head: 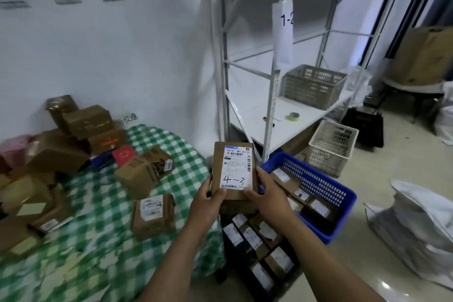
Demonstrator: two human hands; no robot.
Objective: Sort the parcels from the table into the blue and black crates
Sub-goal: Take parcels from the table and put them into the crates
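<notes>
A person's two forearms reach up from the bottom of the frame. The left hand [208, 200] and right hand [266, 195] each grip a lower corner of a flat brown parcel [234, 170], thumbs curled over its front face and fingers behind. The parcel is held upright at centre frame, above the gap between table and crates, with its white label facing the camera and "4-3" handwritten on it. This looks like a pause to read the label before choosing a crate.

Directly below the hands, at lower centre, the black crate [221, 274] holds rows of small labelled boxes standing on edge, apparently packed that way to save room. Just right of it and a little farther off, the blue crate [318, 184] holds several more, with space left at its near end.

On the left, the table [110, 203] under a green checked cloth carries the unsorted stock: one labelled box [153, 213] near its edge and a loose pile of cartons [73, 135] rising towards the wall.

Beyond, at upper right, a white shelving rack [269, 81] bears a grey basket [313, 86] and a roll of tape [293, 116]. A white basket [331, 147] sits on the floor beneath.
</notes>
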